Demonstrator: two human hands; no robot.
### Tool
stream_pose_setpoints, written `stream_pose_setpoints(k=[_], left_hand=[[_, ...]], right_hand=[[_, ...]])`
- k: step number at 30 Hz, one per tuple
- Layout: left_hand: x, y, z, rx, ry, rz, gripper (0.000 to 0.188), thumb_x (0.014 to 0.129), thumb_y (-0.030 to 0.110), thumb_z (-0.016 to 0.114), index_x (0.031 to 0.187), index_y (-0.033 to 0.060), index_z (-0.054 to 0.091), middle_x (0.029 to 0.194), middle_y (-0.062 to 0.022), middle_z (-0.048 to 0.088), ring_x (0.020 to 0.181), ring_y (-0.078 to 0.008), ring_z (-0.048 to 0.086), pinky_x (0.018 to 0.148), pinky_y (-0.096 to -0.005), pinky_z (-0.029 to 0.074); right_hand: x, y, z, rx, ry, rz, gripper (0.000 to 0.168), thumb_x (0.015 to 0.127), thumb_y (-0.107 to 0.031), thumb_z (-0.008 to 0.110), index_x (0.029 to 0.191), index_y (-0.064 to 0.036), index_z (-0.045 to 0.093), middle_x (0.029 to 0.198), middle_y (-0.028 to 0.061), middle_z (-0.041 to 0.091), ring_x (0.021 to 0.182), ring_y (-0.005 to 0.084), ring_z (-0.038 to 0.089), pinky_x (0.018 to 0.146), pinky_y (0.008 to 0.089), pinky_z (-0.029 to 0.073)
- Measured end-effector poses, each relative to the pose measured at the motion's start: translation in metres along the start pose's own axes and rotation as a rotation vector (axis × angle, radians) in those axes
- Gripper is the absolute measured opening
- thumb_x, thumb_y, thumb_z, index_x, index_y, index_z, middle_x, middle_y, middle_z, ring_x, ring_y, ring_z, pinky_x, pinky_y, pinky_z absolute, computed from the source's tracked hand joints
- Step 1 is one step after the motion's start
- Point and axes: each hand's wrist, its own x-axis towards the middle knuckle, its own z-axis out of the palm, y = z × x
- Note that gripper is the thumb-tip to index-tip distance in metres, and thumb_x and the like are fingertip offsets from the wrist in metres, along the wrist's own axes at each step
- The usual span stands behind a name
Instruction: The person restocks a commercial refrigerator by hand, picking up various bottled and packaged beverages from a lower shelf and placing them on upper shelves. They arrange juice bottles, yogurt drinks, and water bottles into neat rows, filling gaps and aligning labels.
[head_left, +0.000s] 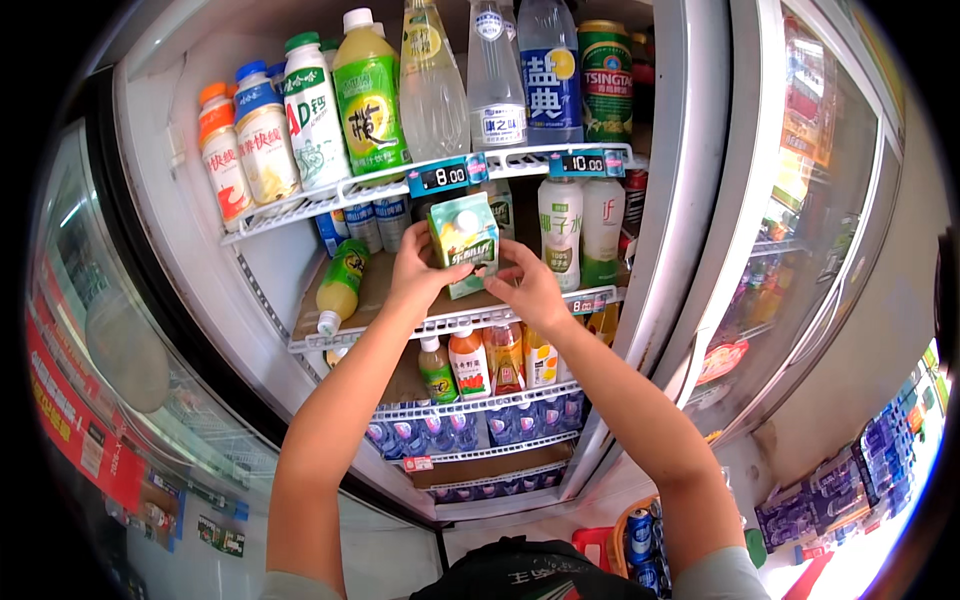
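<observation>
Between both hands is a green drink carton (466, 238) with a white screw cap, held roughly upright in front of a fridge shelf (442, 324). My left hand (421, 264) grips its left side, thumb across the lower front. On the right side, my right hand (531, 283) touches the carton with its fingertips. A green-labelled bottle (343, 281) lies on its side on the shelf, left of my left hand. Two white bottles, a coconut water bottle (560, 232) and a similar one (601, 232), stand right of my right hand.
Above, a wire shelf (300, 201) carries several bottles and a Tsingtao can (604, 82), with price tags (448, 176) on its edge. Lower shelves hold juice bottles (469, 366) and water bottles (525, 421). A glass door (157, 360) stands at left. Cans (640, 536) sit in a basket (619, 536) below.
</observation>
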Motion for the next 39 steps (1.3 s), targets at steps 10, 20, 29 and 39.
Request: stream_pose_setpoints(k=[10,20,29,39], left_hand=[[-0.070,0.060,-0.028,-0.005,-0.255,0.174,0.092,0.064,0.005,0.085,0.139,0.0021,0.032,0.139,-0.0140,0.042,0.130,-0.0244,0.041,0.110,-0.0393,0.034],[-0.207,-0.008,-0.095,0.119,-0.006,0.139,0.091,0.069,0.011,0.083,0.144,0.0014,0.032,0.143,-0.0112,0.041,0.130,-0.0221,0.042,0.110,-0.0372,0.032],[-0.242,-0.081,-0.137,0.343,0.373,0.026,0.103,0.076,0.014,0.075,0.149,-0.0027,0.003,0.150,-0.0229,0.022,0.139,-0.0303,0.024,0.112,-0.0392,0.021],[-0.228,-0.134,-0.165,0.484,0.362,-0.006,0.114,0.076,0.020,0.076,0.146,-0.0047,-0.011,0.154,-0.0268,-0.004,0.144,-0.0337,-0.003,0.116,-0.0425,0.005]], right_hand=[[-0.032,-0.068,0.012,0.039,-0.138,-0.213,0.101,0.062,-0.014,0.088,0.142,0.001,0.027,0.128,0.0203,0.052,0.117,0.0286,0.056,0.096,0.0377,0.048],[-0.123,-0.026,0.111,0.133,-0.293,-0.105,0.088,0.059,-0.006,0.086,0.131,0.000,0.036,0.112,0.0159,0.062,0.103,0.0273,0.064,0.088,0.0350,0.052],[-0.107,0.044,0.238,0.157,-0.357,0.028,0.088,0.057,-0.009,0.089,0.126,0.002,0.037,0.109,0.0151,0.063,0.100,0.0184,0.062,0.084,0.0307,0.052],[-0.076,0.078,0.291,0.018,-0.266,0.047,0.088,0.052,-0.012,0.090,0.124,0.003,0.041,0.116,0.0190,0.051,0.106,0.0301,0.057,0.087,0.0366,0.052]])
